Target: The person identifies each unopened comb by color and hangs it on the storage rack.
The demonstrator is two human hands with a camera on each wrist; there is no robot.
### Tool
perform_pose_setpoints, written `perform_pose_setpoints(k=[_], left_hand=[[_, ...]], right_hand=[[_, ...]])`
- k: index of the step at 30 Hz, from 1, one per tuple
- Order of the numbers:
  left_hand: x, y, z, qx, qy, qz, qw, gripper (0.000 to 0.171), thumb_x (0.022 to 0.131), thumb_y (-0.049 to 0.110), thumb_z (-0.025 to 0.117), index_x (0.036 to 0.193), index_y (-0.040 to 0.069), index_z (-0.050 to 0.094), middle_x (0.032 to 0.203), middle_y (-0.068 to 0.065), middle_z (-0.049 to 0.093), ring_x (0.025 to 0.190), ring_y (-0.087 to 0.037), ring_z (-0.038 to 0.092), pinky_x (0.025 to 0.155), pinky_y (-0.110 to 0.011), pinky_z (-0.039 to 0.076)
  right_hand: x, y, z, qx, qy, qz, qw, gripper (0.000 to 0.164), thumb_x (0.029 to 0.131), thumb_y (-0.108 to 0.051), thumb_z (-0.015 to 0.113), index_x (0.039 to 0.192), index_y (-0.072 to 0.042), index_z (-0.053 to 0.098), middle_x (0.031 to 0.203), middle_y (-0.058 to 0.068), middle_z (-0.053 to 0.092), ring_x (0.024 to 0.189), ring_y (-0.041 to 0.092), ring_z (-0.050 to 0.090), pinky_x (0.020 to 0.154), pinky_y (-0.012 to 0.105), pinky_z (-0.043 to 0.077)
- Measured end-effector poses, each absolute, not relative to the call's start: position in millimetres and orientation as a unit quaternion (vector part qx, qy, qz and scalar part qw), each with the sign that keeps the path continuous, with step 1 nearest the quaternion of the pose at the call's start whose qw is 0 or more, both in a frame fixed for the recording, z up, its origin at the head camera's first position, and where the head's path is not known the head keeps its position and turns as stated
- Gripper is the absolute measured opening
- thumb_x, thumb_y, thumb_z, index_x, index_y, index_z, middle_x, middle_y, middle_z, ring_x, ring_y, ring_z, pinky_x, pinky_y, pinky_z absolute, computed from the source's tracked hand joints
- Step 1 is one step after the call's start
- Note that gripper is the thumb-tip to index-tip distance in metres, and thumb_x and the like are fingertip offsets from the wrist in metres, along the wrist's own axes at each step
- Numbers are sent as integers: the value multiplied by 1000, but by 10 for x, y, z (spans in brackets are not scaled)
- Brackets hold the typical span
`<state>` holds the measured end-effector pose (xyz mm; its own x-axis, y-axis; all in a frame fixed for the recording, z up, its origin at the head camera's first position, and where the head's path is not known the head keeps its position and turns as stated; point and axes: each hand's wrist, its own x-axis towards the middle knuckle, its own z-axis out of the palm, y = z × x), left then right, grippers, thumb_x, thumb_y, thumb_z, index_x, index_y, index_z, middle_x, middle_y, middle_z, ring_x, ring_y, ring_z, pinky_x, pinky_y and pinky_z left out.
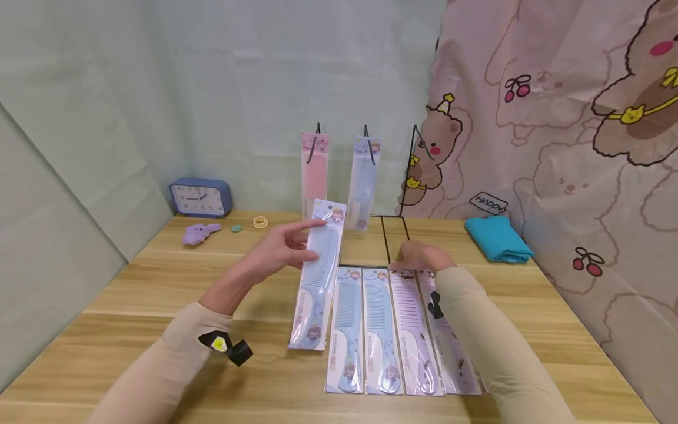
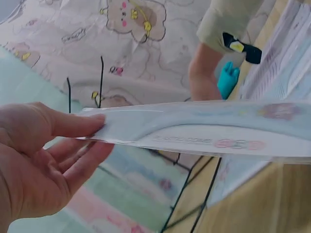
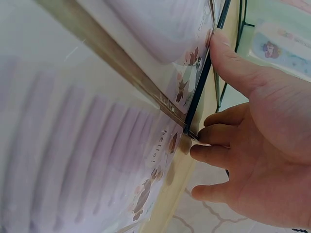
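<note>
My left hand [image 1: 281,250] pinches a packaged blue comb [image 1: 319,277] near its top, thumb in front, and holds it tilted above the table. In the left wrist view, the comb's package [image 2: 194,127] runs sideways from the thumb. My right hand [image 3: 262,141] grips the front of a black wire rack's base [image 3: 198,94], thumb and fingers at the wire. Below the rack lie two packaged blue combs [image 1: 346,330] and packaged purple combs [image 1: 415,335] in a row. A pink pack [image 1: 315,171] and a blue pack [image 1: 364,176] hang from the rack's hooks.
A blue clock [image 1: 201,197] stands at the back left. Before it lie a purple toy-like piece [image 1: 200,234], a green disc [image 1: 236,228] and a yellowish ring [image 1: 260,222]. Folded teal cloth [image 1: 498,238] rests at the back right. Curtains [image 1: 540,106] hang behind.
</note>
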<state>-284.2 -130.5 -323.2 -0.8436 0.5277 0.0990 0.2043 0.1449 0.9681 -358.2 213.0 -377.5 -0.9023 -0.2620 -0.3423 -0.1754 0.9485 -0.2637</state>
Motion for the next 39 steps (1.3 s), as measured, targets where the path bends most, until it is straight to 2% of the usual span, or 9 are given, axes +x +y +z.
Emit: perform_pose_setpoints(k=[7,12,19,24,34,39], left_hand=[[-2836,-1037,-3018,284,723,624,87,64,94,3,68,152,21,46,124,-17,67,102,-30,69,79,-43,60],[-2869,-838,-2881,293,704,641,87,65,93,-1,67,151,20,47,122,-17,68,101,-32,69,78,-45,60],[-2962,-630,-2769,297,701,643,87,67,92,-4,66,151,20,46,129,-16,65,104,-31,68,80,-44,60],[-3014,-573,-2697,297,700,645,74,67,92,-5,66,151,21,47,128,-15,65,105,-30,68,82,-44,59],[-3103,-550,-2721,279,716,635,76,66,91,-2,69,149,25,49,131,-14,63,106,-29,67,88,-46,57],[-3177,-497,-2792,277,717,636,70,66,91,-3,68,148,25,50,124,-16,65,101,-31,68,80,-41,59]], right_hand=[[-3578,2117,-3757,-120,968,-112,189,36,96,-43,66,93,-8,73,71,3,57,65,16,52,59,30,44],[-3582,2107,-3752,-118,968,-111,191,37,96,-43,66,94,-7,73,74,5,62,67,18,54,60,31,46],[-3587,2105,-3766,-106,967,-119,202,42,96,-45,66,106,-5,73,81,5,66,72,20,59,67,35,51],[-3578,2095,-3770,-107,966,-118,202,40,96,-45,66,104,-6,74,80,5,67,72,20,60,67,36,52],[-3562,2088,-3775,-108,967,-120,198,38,96,-43,66,102,-7,74,80,4,68,73,21,64,67,37,56],[-3560,2098,-3750,-102,967,-125,198,38,96,-43,66,104,-6,73,81,5,68,74,22,63,69,37,55]])
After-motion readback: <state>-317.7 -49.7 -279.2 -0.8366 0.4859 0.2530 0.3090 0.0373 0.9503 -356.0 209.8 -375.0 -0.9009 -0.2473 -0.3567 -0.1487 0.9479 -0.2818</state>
